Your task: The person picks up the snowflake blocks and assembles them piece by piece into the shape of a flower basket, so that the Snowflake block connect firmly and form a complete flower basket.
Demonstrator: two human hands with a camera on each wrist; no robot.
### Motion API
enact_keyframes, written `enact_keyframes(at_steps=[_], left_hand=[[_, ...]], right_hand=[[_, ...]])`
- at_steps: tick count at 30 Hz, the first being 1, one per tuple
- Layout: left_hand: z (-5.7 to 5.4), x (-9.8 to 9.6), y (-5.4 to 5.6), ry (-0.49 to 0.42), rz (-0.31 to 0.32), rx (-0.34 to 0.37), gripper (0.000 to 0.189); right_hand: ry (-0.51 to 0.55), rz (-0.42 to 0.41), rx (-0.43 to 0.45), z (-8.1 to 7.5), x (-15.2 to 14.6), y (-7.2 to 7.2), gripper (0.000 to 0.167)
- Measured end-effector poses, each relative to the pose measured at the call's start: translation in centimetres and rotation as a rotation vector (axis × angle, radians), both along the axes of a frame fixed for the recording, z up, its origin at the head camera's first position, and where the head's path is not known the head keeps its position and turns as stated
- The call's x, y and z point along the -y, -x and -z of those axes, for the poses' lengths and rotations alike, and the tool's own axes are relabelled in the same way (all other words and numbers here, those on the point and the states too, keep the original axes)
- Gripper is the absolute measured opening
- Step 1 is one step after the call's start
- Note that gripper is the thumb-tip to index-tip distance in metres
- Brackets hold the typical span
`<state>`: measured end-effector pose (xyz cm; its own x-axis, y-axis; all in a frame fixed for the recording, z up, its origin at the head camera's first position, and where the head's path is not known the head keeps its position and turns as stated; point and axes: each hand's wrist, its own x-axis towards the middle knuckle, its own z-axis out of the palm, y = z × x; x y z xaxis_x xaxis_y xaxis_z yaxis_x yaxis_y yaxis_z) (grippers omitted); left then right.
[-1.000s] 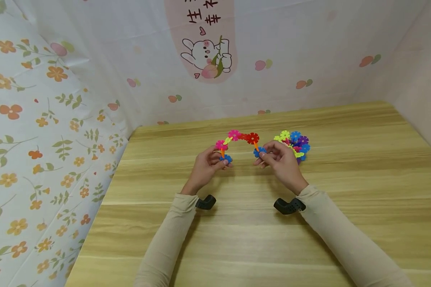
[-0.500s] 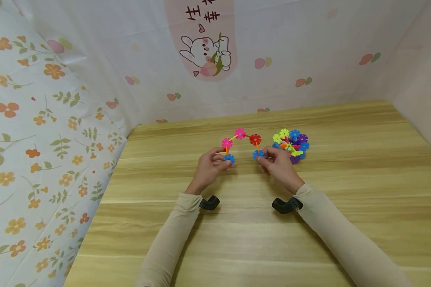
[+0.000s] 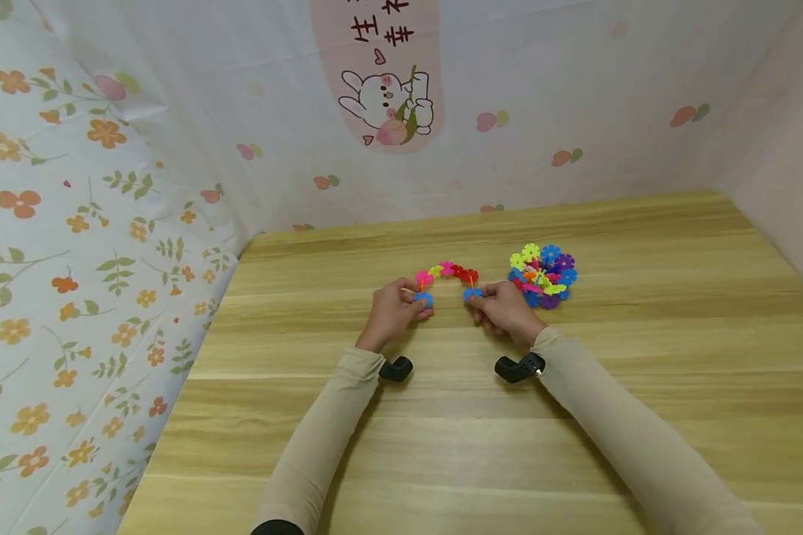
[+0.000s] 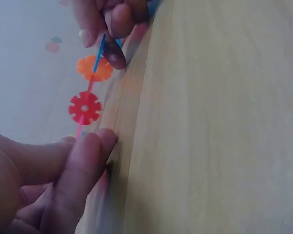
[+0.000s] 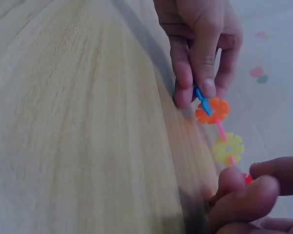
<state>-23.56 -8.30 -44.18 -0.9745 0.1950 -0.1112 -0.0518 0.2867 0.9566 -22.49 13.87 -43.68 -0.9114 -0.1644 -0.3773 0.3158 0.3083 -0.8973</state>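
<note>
A chain of interlocking plastic snowflake discs [image 3: 446,268] bends in an arch between the two hands, in pink, yellow, red, orange and blue. At its left end, the left hand [image 3: 393,308] pinches a blue disc [image 3: 424,299] between thumb and fingers. The right hand [image 3: 508,309] pinches the blue disc [image 3: 471,295] at the other end. In the left wrist view, a red disc [image 4: 85,108] and an orange disc [image 4: 94,68] show slotted together. A yellow disc [image 5: 228,148] and an orange disc [image 5: 219,111] appear in the right wrist view.
Just beyond the right hand lies a cluster of joined snowflake discs [image 3: 550,260] in several colours. The wooden table [image 3: 442,446] backs onto a printed cloth [image 3: 508,171], and a flowered cloth [image 3: 107,297] hangs at its left.
Both hands and the chain have come down closer to the table, and the arch looks flatter. The right hand has shifted a little left; both hands keep their pinch on the end discs.
</note>
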Motion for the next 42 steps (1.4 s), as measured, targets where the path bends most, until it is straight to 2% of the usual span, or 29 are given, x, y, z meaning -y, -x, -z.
enact_keyframes(at_steps=[5, 7, 11, 16, 19, 22, 25, 28, 29, 32, 34, 35, 37, 40, 42], left_hand=[[-0.2, -0.2, 0.2, 0.075, 0.001, -0.014, 0.03], [-0.4, -0.3, 0.3, 0.118, 0.005, -0.018, 0.031], [-0.9, -0.4, 0.3, 0.225, 0.034, -0.028, 0.032], [-1.4, -0.5, 0.2, 0.41, 0.098, -0.08, 0.035], [-1.5, -0.4, 0.0, 0.503, 0.109, -0.105, 0.038], [-2.0, -0.2, -0.2, 0.512, 0.066, -0.143, 0.038], [-2.9, -0.2, -0.2, 0.426, 0.017, -0.219, 0.032], [-3.8, -1.1, 0.1, 0.236, 0.057, -0.243, 0.027], [-4.0, -1.7, 0.3, 0.163, 0.084, -0.224, 0.026], [-4.5, -4.4, 0.9, -0.052, 0.159, -0.128, 0.026], [-4.7, -6.6, 1.3, -0.147, 0.181, -0.069, 0.028], [-4.7, -7.7, 1.5, -0.168, 0.183, -0.047, 0.03], [-4.6, -9.7, 1.8, -0.152, 0.162, -0.02, 0.034], [-4.2, -12.2, 1.8, -0.029, 0.101, -0.001, 0.039], [-4.0, -13.5, 1.7, 0.054, 0.068, 0.008, 0.041]], right_hand=[[-0.063, -0.038, -0.031, -0.5, -0.5, -0.3, 0.033], [-0.139, -0.072, -0.071, -0.7, -0.8, -0.4, 0.032], [-0.354, -0.178, -0.177, -1.4, -1.2, -0.7, 0.035], [-0.559, -0.291, -0.27, -2.8, -1.5, -1.0, 0.045], [-0.614, -0.346, -0.307, -3.8, -1.9, -1.3, 0.049], [-0.599, -0.355, -0.386, -4.9, -3.0, -1.8, 0.046], [-0.559, -0.257, -0.559, -6.1, -4.8, -1.8, 0.033], [-0.525, -0.089, -0.683, -6.9, -7.2, -1.5, 0.026], [-0.514, -0.028, -0.697, -7.0, -8.1, -1.4, 0.024], [-0.486, 0.13, -0.66, -6.6, -10.5, -0.9, 0.026], [-0.465, 0.216, -0.613, -6.0, -11.8, -0.5, 0.029], [-0.451, 0.246, -0.579, -5.6, -12.2, -0.3, 0.031], [-0.404, 0.275, -0.502, -4.7, -12.9, 0.2, 0.036], [-0.329, 0.246, -0.372, -3.3, -13.3, 0.8, 0.043], [-0.292, 0.216, -0.315, -2.6, -13.5, 1.0, 0.046]])
